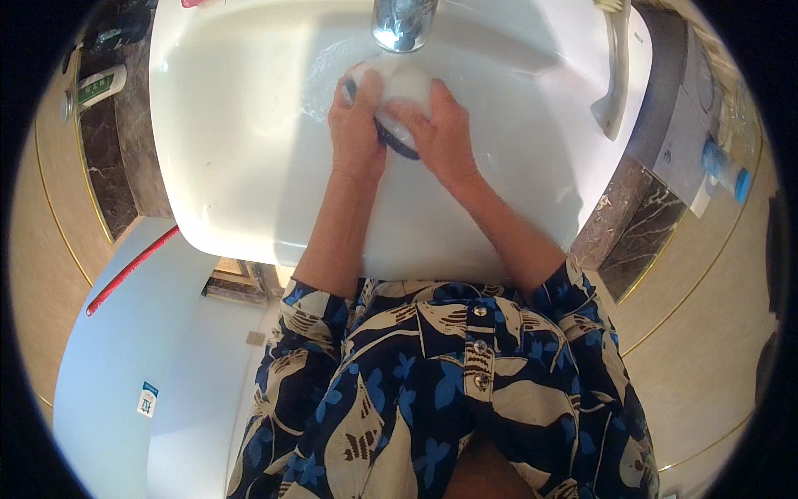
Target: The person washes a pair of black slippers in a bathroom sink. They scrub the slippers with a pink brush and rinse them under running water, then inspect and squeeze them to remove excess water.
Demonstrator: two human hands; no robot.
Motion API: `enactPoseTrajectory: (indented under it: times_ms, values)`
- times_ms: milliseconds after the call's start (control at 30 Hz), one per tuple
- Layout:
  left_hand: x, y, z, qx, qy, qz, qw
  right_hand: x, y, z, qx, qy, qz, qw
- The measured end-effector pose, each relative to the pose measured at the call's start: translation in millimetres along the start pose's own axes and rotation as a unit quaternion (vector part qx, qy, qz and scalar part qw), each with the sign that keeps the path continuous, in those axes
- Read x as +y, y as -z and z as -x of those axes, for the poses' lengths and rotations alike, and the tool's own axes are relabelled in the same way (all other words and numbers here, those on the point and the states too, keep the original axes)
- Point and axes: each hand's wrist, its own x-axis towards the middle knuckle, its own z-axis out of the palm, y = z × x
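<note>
In the white basin, beneath the tap, my two hands grip a wet, rounded white article with a dark rim [399,142]. What exactly it is I cannot tell, as fingers and a whitish blur, foam or water, cover much of it. My left hand [356,121] holds its left side, thumb on top, near a dark edge. On the other side my right hand [442,128] presses its fingers and thumb against the white surface. Splashing water [321,78] spreads on the basin floor to the left of the hands.
The chrome tap [404,25] overhangs the white basin [237,156]. A pale-handled brush [616,81] lies on the right rim. Left stands a container with a green label [100,88]; right, a blue-capped bottle [723,168]. A red strip [134,268] crosses a light-blue panel [118,349].
</note>
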Motion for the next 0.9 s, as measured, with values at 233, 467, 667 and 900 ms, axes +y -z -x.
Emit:
enactPoseTrajectory:
  times_ms: [233, 467, 667, 900]
  values:
    - [-10.1, -3.0, 3.6, -0.07, 0.119, 0.077, 0.987, 7.5, 4.4, -19.7, 0.036, -0.043, -0.055, 0.997]
    - [-13.4, -1.5, -3.4, 0.017, 0.041, -0.073, 0.996, 2.8, 1.7, -3.7, 0.028, -0.015, -0.008, 0.999]
    - [-1.5, -1.4, -7.2, 0.074, 0.049, -0.058, 0.994, -0.8, 0.8, 6.2, 0.008, 0.034, 0.044, 0.998]
    - [0.4, 0.9, -8.1, 0.102, -0.081, -0.229, 0.965, -2.7, 6.0, 9.0, -0.02, 0.071, 0.099, 0.992]
